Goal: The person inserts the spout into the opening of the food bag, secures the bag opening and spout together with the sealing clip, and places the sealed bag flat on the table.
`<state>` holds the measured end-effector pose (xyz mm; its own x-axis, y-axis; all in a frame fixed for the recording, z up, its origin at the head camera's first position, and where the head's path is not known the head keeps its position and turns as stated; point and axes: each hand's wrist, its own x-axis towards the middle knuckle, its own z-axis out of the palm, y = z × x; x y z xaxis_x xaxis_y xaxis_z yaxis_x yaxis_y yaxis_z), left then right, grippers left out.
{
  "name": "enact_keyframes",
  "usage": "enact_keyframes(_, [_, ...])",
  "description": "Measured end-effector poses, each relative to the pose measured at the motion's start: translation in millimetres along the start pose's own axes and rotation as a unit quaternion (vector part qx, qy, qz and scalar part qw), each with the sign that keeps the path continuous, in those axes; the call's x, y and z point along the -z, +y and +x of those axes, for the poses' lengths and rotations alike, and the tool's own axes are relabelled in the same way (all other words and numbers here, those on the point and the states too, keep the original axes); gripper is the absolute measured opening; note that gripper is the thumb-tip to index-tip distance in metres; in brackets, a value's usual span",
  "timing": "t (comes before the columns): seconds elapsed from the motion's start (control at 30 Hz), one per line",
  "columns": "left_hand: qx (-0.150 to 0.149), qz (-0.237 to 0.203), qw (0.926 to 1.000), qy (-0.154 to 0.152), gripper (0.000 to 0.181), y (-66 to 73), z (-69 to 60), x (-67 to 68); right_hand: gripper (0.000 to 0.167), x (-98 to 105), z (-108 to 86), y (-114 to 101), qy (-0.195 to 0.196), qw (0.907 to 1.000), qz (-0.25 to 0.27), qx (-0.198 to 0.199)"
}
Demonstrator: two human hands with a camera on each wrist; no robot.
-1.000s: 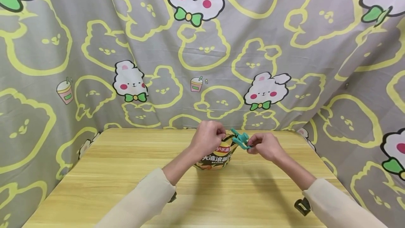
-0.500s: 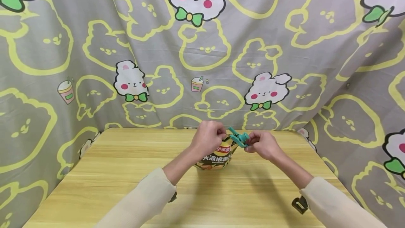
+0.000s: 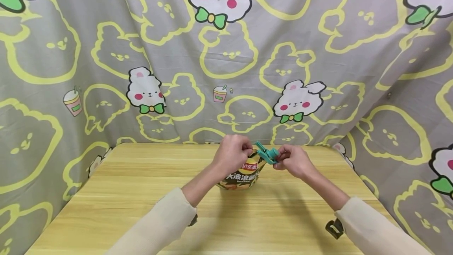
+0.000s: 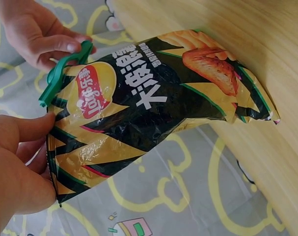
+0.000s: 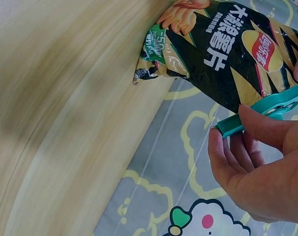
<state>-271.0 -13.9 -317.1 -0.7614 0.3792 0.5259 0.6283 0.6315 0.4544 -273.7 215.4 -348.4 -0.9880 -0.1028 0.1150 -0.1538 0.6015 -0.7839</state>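
Note:
A black and gold bag of potato chips (image 3: 242,179) stands on the table, its top edge up. My left hand (image 3: 231,154) pinches that top edge between thumb and fingers, near the left corner. At the right part of the top edge is a teal bag clip (image 4: 54,87), held in my right hand (image 3: 296,162). The right wrist view shows thumb and fingers gripping one end of the clip (image 5: 230,125), which lies along the bag's top. How far the bag's edge sits between the clip's two arms cannot be made out.
The light wooden table (image 3: 141,200) reaches back to a grey curtain (image 3: 226,70) with yellow outlines and white cartoon animals. Dark straps (image 3: 334,229) show at both sleeve cuffs.
My right hand has moved slightly left with the clip, bringing it further over the bag's top edge. The left hand and the bag stay in place.

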Motion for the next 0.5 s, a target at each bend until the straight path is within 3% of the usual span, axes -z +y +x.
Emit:
enact_keyframes(0.3, [-0.001,-0.002,1.0,0.001,0.01,0.8,-0.5,1.2,0.024,-0.8,0.2,-0.3,0.0,0.9999,0.009,-0.008])
enact_keyframes(0.5, [-0.006,0.001,1.0,0.005,0.011,0.9,-0.9,1.5,0.036,-1.6,0.1,-3.9,-0.008,0.9989,0.043,-0.016])
